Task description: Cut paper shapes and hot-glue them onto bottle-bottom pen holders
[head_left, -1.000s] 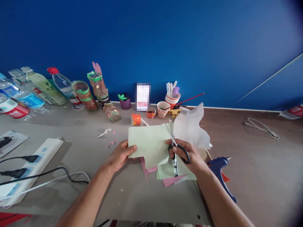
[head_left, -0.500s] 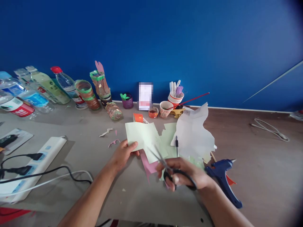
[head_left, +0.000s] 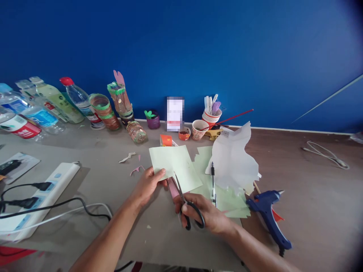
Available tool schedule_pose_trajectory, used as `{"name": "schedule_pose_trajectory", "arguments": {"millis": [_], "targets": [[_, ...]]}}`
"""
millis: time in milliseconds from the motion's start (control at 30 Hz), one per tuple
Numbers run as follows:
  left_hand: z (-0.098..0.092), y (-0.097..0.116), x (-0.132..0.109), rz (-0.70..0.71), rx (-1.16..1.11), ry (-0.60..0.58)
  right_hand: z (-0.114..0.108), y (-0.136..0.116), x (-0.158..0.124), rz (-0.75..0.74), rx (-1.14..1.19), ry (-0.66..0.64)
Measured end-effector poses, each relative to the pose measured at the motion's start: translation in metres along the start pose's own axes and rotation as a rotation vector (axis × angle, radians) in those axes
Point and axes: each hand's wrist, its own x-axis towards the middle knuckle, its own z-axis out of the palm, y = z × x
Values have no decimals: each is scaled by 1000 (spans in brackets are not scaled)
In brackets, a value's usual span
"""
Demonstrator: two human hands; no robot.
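Note:
My left hand pinches the lower left edge of a pale green sheet of paper, thumb on top. My right hand has its fingers through the black handles of a pair of scissors. The blades point up and left, slightly apart, at the lower edge of the green sheet near my left thumb. Whether they have cut into it I cannot tell. Pink paper shows beneath the sheet. To the right lie more green paper, a black pen and a torn white sheet.
A blue glue gun lies on the right, a white cable beyond it. Paper cups with markers and a brush stand by the wall. Decorated jars and plastic bottles line the back left. A power strip with cords lies left.
My right hand has moved left with the scissors, bringing the blades to the sheet's lower edge and turning them more upright. My left hand has barely moved.

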Motion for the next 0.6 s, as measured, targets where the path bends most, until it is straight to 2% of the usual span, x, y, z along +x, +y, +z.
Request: {"name": "schedule_pose_trajectory", "arguments": {"millis": [133, 267, 500, 600], "targets": [[3, -3, -2, -8, 11, -14, 8, -3, 0, -31, -34, 43], [3, -6, -2, 2, 44, 21, 13, -2, -2, -66, -29, 48], [6, -6, -5, 45, 117, 3, 18, 2, -3, -23, -25, 82], [10, -4, -7, 13, 45, -17, 18, 2, -2, -3, -16, 113]]}}
